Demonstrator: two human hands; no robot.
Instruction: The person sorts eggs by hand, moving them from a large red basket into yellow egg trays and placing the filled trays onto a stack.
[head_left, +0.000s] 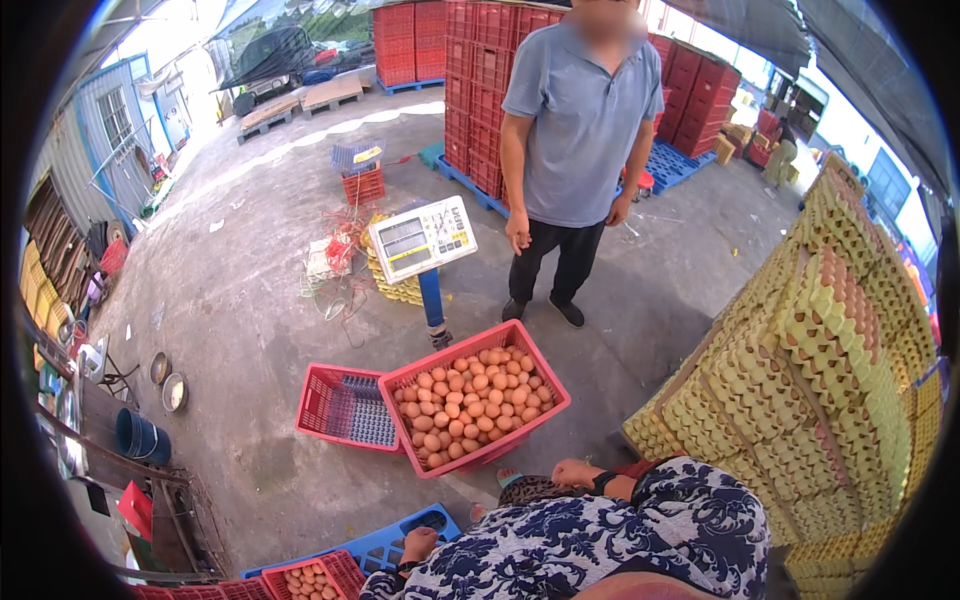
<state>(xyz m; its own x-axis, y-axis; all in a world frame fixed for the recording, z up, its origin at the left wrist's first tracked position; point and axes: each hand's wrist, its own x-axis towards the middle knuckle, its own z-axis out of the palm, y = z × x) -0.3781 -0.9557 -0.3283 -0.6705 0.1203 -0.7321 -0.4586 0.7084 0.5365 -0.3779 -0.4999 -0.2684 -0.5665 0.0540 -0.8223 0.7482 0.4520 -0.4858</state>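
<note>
My left hand (420, 544) hangs low beside a blue plastic pallet (367, 540), fingers curled in with nothing seen in them. Further right, my right hand (574, 474) is also curled in front of my patterned shirt, and no object shows in it. Ahead of me stands a red plastic crate (390, 386) heaped with brown eggs (472, 405). It sits tilted in view just in front of the post of a scale with a white display head (424, 238). An empty red crate (349, 409) touches its left side.
A person (581, 127) stands beyond the egg crate. Tall stacks of egg trays (780, 405) rise on my right. Another crate of eggs (304, 581) is at lower left. Loose red twine (341, 247), metal bowls (174, 391) and a blue bucket (142, 439) lie about the floor.
</note>
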